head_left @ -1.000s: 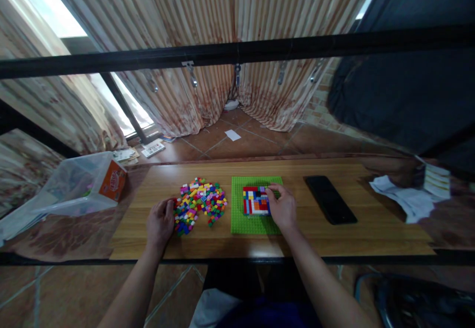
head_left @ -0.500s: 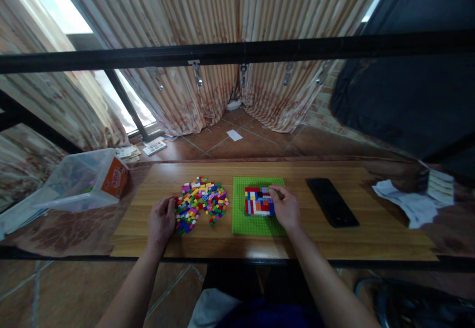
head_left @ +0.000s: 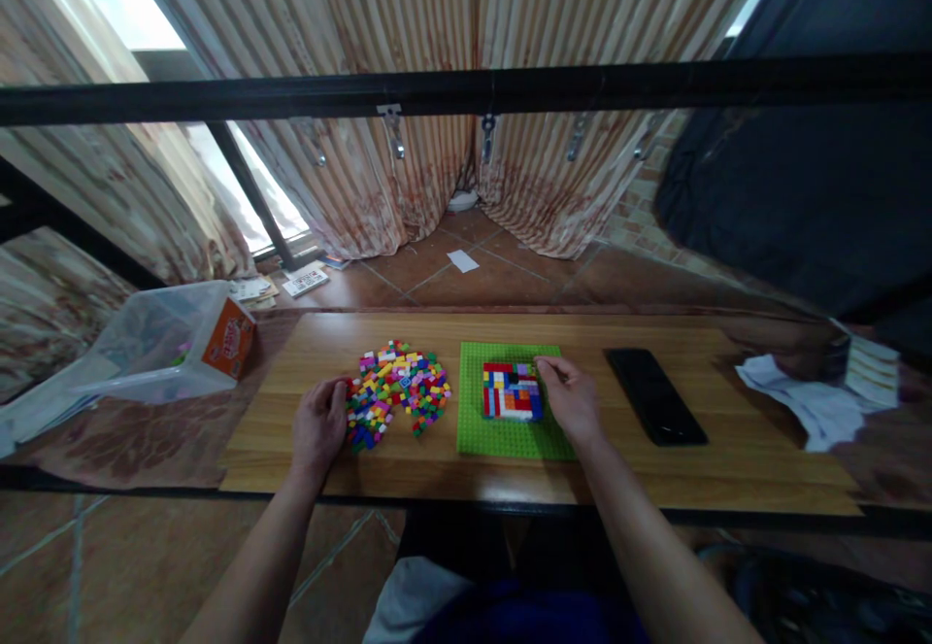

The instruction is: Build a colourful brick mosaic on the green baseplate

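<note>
A square green baseplate (head_left: 473,435) lies on the wooden table, carrying a low block of colourful toy bricks (head_left: 512,394) with a dark gap near its upper middle. My right hand (head_left: 573,399) is at the block's upper right corner, thumb and forefinger pinched together; whatever is between them is too small to make out. Left of the baseplate spreads a loose pile of small toy bricks (head_left: 404,382). My left hand (head_left: 318,425) rests at the pile's left edge with curled fingers. Something red shows by its fingertips, but whether it is gripped is unclear.
A black phone (head_left: 655,396) lies right of the baseplate on the wooden table (head_left: 429,479). Crumpled white papers (head_left: 801,401) are at the far right. A clear plastic bin (head_left: 164,343) with an orange label stands at left. A black bar (head_left: 437,95) crosses beyond the table.
My right hand has drawn back slightly to the right, uncovering more of the brick block's right side. My left hand stays by the pile. The view has shifted a little.
</note>
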Available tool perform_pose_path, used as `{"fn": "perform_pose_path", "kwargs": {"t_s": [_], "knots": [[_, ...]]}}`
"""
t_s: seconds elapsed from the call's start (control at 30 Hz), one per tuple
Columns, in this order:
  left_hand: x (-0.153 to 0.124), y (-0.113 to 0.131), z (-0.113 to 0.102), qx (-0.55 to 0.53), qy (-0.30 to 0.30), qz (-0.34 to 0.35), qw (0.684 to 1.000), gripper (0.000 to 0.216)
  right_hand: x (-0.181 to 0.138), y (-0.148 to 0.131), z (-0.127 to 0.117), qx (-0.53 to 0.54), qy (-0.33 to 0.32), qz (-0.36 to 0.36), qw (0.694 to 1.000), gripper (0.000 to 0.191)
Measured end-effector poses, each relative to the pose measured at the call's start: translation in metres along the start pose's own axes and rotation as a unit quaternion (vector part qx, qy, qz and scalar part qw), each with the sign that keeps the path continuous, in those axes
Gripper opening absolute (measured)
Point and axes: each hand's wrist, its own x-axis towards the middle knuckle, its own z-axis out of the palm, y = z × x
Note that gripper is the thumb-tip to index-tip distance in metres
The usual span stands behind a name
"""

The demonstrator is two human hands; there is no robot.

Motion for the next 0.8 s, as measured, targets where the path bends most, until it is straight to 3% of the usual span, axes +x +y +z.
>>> {"fn": "perform_pose_path", "kwargs": {"t_s": [0.37, 0.8], "knots": [[0.000, 0.001, 0.001, 0.000, -0.001, -0.001, 1.000, 0.037, 0.010, 0.007, 0.017, 0.030, -0.014, 0.038, 0.999, 0.035], [-0.002, -0.002, 0.005, 0.011, 0.006, -0.007, 1.000, 0.039, 0.016, 0.014, 0.015, 0.015, -0.042, 0.044, 0.998, 0.034]]}}
